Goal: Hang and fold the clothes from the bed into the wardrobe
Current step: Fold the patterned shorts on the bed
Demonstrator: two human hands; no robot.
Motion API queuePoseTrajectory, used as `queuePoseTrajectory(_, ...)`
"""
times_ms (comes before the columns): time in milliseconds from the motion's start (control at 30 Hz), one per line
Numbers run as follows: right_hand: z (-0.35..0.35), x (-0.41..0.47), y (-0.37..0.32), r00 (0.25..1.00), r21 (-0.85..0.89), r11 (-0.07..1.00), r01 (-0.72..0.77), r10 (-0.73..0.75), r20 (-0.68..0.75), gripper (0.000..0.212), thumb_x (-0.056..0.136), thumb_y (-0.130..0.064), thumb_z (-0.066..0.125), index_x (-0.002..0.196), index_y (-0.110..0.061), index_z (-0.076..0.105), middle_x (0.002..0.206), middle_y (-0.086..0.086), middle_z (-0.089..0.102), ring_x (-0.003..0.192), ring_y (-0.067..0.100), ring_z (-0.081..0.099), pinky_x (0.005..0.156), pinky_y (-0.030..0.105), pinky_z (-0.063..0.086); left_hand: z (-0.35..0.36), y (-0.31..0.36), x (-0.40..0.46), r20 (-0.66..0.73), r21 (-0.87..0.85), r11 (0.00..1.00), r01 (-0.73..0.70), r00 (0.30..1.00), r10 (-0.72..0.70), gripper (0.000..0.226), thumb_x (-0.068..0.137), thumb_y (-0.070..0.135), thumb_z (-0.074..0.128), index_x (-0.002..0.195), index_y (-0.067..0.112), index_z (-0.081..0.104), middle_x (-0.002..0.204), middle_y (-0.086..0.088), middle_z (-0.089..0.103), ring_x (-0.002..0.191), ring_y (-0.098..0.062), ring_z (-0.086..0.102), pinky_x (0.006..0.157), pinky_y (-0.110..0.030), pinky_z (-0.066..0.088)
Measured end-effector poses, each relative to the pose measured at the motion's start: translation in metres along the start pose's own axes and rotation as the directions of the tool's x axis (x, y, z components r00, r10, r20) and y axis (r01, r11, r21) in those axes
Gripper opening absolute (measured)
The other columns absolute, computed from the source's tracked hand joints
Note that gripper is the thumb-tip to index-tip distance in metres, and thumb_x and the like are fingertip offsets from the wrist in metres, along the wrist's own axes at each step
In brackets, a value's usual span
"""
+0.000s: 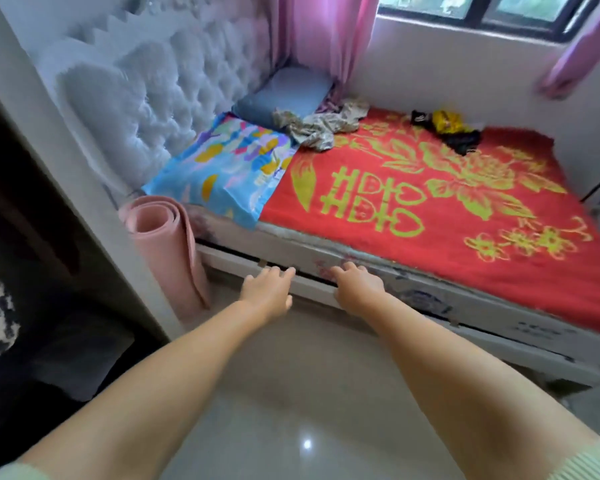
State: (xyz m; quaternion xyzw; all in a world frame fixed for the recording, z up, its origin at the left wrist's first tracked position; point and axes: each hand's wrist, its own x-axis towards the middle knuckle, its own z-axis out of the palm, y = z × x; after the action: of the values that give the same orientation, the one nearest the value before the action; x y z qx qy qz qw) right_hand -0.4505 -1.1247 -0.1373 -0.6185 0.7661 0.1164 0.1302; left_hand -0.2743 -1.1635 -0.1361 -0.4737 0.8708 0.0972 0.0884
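A bed with a red blanket (430, 216) patterned in yellow fills the right half of the head view. At its far side lies a crumpled pale patterned garment (321, 128) beside the pillows. Further right sits a heap of black and yellow clothing (447, 128). Both my arms stretch forward over the floor toward the bed's near edge. My left hand (267, 289) and my right hand (355, 289) hold nothing, fingers relaxed and extended, in front of the white bed frame (243, 263). The dark wardrobe opening (32, 271) is at the far left.
A rolled pink mat (167, 244) stands on the floor against the headboard corner. A colourful blue pillow (229, 164) and a grey pillow (284, 95) lie at the head of the bed. Pink curtains (326, 32) hang by the window. Glossy tiled floor (291, 393) lies below my arms.
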Motion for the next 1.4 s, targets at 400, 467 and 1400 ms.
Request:
queuePoseTrajectory(400, -0.041, -0.101, 0.255, 0.973, 0.024, 0.975, -0.223, 0.224, -0.051, 0.044, 0.095, -0.012, 0.039, 0.139, -0.017, 0.038, 0.133, 0.011, 0.043, 0.116, 0.032, 0.047, 0.075, 0.039, 0.041, -0.073, 0.260, 0.040, -0.099, 0.021, 0.975, -0.221, 0.970, 0.222, 0.055, 0.099, 0.029, 0.042, 0.149, 0.019, 0.021, 0.137, -0.011, 0.043, 0.122, -0.030, 0.043, 0.093, -0.044, 0.039)
queuePoseTrajectory(467, -0.042, -0.112, 0.283, 0.968, 0.030, 0.969, -0.243, 0.245, -0.063, 0.044, 0.096, -0.014, 0.040, 0.140, -0.017, 0.038, 0.134, 0.010, 0.043, 0.116, 0.031, 0.047, 0.074, 0.038, 0.041, -0.078, 0.287, 0.047, -0.080, 0.033, 0.974, -0.224, 0.971, 0.226, 0.053, 0.099, 0.028, 0.042, 0.148, 0.020, 0.023, 0.138, -0.011, 0.044, 0.123, -0.030, 0.043, 0.093, -0.044, 0.039)
queuePoseTrajectory(1400, -0.133, 0.159, 0.454, 0.957, 0.092, 0.957, -0.274, 0.281, -0.074, 0.043, 0.100, -0.025, 0.039, 0.142, -0.020, 0.035, 0.138, 0.008, 0.041, 0.117, 0.029, 0.050, 0.072, 0.037, 0.043, -0.154, 0.337, 0.391, -0.034, 0.076, 0.967, -0.244, 0.968, 0.247, 0.052, 0.098, 0.030, 0.042, 0.147, 0.021, 0.025, 0.134, -0.008, 0.047, 0.119, -0.028, 0.048, 0.080, -0.038, 0.043)
